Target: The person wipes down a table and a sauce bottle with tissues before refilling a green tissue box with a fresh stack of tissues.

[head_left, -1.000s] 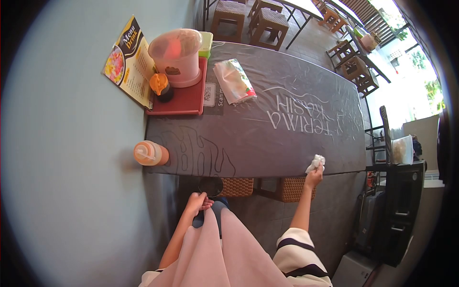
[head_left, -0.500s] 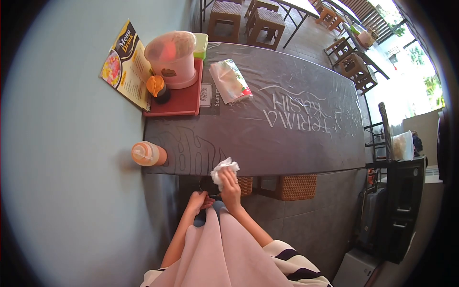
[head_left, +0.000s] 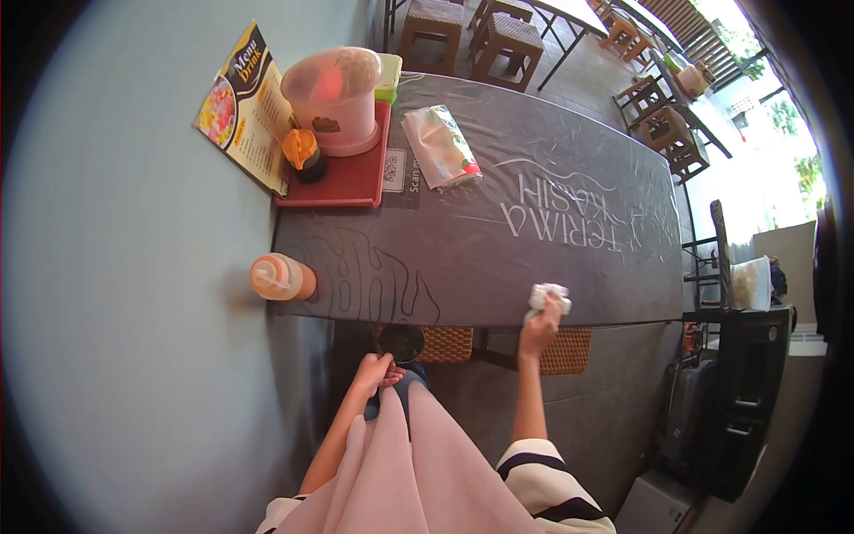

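Note:
My right hand (head_left: 539, 333) is closed around a crumpled white tissue or cloth (head_left: 549, 299). It presses the wad near the front edge of the dark covered table (head_left: 463, 276), right of the middle. My left hand (head_left: 378, 372) is low, below the table edge and close to my body. Its fingers are closed at the rim of a small round black dish (head_left: 402, 342); the exact kind of dish is hard to tell. An orange squeeze bottle (head_left: 283, 277) stands at the table's left corner by the wall.
Against the wall, a red tray (head_left: 347, 191) carries a pink lidded tub (head_left: 334, 111) and an orange-capped sauce bottle (head_left: 304, 156). A menu (head_left: 246, 116) leans beside it. A tissue pack (head_left: 442, 147) lies nearby. Woven stools (head_left: 566, 351) sit under the near edge; a black cabinet (head_left: 752, 392) stands right.
My right hand has swept to the right along the table's front edge with the white wad. My left hand stays low, and more of the black dish shows now.

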`<state>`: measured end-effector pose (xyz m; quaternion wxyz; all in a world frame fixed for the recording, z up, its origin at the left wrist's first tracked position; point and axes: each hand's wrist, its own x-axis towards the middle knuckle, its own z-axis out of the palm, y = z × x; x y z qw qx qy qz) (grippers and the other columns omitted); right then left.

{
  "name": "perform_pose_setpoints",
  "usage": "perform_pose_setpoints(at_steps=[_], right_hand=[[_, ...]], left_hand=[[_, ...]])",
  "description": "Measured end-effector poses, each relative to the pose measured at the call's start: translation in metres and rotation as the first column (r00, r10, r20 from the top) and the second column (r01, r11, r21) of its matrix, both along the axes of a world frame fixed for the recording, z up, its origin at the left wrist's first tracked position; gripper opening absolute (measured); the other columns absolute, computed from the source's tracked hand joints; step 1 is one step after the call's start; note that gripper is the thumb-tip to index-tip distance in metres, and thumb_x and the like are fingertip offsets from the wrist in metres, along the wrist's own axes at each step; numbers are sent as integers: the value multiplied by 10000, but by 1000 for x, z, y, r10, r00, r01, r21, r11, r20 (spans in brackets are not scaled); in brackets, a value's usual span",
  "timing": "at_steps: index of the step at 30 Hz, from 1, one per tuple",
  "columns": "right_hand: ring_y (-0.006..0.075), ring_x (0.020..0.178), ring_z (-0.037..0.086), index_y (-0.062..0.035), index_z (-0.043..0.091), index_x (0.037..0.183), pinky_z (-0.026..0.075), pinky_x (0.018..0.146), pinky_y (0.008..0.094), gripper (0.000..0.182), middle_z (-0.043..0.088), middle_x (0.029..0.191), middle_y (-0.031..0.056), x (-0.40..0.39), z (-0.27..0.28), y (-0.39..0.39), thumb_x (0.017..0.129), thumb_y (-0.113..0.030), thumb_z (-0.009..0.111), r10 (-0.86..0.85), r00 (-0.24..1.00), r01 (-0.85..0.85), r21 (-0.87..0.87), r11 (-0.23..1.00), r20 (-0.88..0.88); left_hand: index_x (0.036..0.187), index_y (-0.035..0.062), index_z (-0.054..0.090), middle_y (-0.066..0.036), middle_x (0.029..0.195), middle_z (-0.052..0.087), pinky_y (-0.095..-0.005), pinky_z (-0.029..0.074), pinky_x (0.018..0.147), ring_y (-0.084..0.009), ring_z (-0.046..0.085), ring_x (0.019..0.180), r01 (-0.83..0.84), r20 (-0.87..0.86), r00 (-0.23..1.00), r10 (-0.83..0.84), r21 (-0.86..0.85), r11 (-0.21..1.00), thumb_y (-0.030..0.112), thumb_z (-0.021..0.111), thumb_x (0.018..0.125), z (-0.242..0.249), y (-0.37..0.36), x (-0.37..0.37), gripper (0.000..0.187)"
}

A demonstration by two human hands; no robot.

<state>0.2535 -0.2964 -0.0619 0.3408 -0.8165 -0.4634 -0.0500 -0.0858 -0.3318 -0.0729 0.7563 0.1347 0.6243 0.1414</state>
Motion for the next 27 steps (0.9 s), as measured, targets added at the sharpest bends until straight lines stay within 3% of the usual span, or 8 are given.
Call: perform_pose_setpoints(at_steps=[5,10,16,19,20,22,25,27], right_hand=[[322,1194,494,11,593,1094,374,1027,423,336,584,1179,170,-139,16,13,775,74,508,474,877,-476,-9,879,-80],[304,1170,527,-34,596,1120,404,993,371,378,601,1154,161,-172,40,10,777,90,496,759,389,-822,175,542,-522],[307,1077,587,6,550,1217,467,906,381,313,594,1184,185,-17,36,95,919,-60,477,318,911,-262,228,938,-261],[332,1096,564,-35,590,1169,437,934,384,316,598,1175,171,88,-2,146,885,-37,452,-111,993,117,177,977,-48],[332,1096,564,-35,590,1169,437,934,384,316,598,1175,171,106,-10,157,885,-37,452,-108,993,115,180,977,-48],[339,1081,562,-68,601,1158,442,918,391,332,605,1154,167,122,-19,176,866,-51,444,-160,987,157,-160,975,-2],[335,1074,561,-83,594,1172,443,908,394,340,599,1160,166,95,-21,205,868,-74,439,-105,988,90,-127,988,-113],[330,1088,552,-57,578,1174,439,911,403,353,588,1168,168,53,-13,212,853,-44,432,163,985,-163,-2,987,-49]], left_hand=[[797,-7,534,-178,806,672,-224,532,525,-140,631,581,-17,9,1000,16,8,1000,197,470,891,-7,-1,1,233],[755,12,517,-188,805,670,-260,554,573,-170,635,587,-7,-3,1000,7,19,1000,192,488,866,0,4,-3,214],[775,0,511,-192,807,670,-254,549,558,-161,629,575,-18,-24,1000,19,19,1000,190,482,869,1,3,-10,214],[796,-11,515,-192,808,670,-250,545,549,-155,627,574,-19,-32,999,19,4,1000,187,471,880,-4,1,-15,220],[796,-11,515,-192,808,670,-250,545,549,-155,627,574,-22,-31,999,22,7,1000,187,471,880,-4,1,-15,220],[809,-16,524,-189,808,671,-246,542,547,-150,624,574,-17,-39,999,17,-6,1000,191,464,890,-3,1,-17,229],[824,-19,528,-188,811,671,-243,540,547,-148,625,579,-15,-46,999,15,-11,1000,193,464,894,-2,2,-18,232],[827,-19,528,-188,815,671,-242,541,550,-149,626,582,-17,-51,999,16,-11,1000,194,467,892,-5,3,-20,231]])
